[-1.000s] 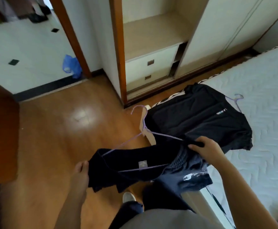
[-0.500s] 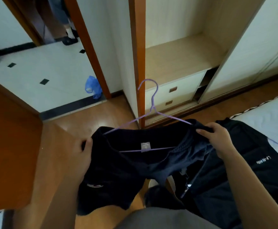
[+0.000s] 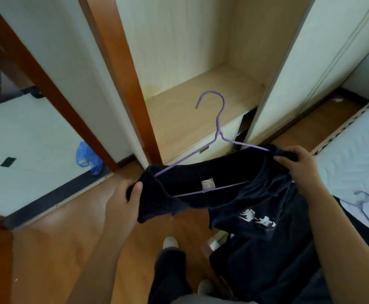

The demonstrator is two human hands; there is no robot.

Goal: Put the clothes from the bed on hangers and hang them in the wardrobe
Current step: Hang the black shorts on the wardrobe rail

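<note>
1. A bedroom with a wooden floor (image 3: pixel 54 238). On the far side stands an open wardrobe (image 3: pixel 179 51) with a pale shelf and a drawer (image 3: pixel 214 148) under it. A quilted bed (image 3: pixel 354 154) runs along the right, and a blue plastic bag (image 3: pixel 88 159) lies in the doorway at left.
2. The dark T-shirt (image 3: pixel 234 216) is in mid-air between the person and the wardrobe, clear of the bed. Its neck opening faces up and a white print shows on the sagging body.
3. A purple wire hanger (image 3: pixel 218 119) sits in the neck. Its lower bar crosses the opening beneath the label, and the hook rises toward the shelf.
4. The left hand (image 3: pixel 124 196) grips the left shoulder of the shirt, thumb on top. The right hand (image 3: pixel 297 165) is curled round the right shoulder, where the hanger's end disappears under the fabric.
5. The shirt looks light and limp. It will droop and can slide off thin, smooth wire, so each shoulder seam probably needs seating over a hanger end.
6. For carrying, the base of the hook is likely the best place to hold. The hanger seems springy, not rigid.
7. A spare purple hanger (image 3: pixel 363 195) lies on the bed, near right.
</note>
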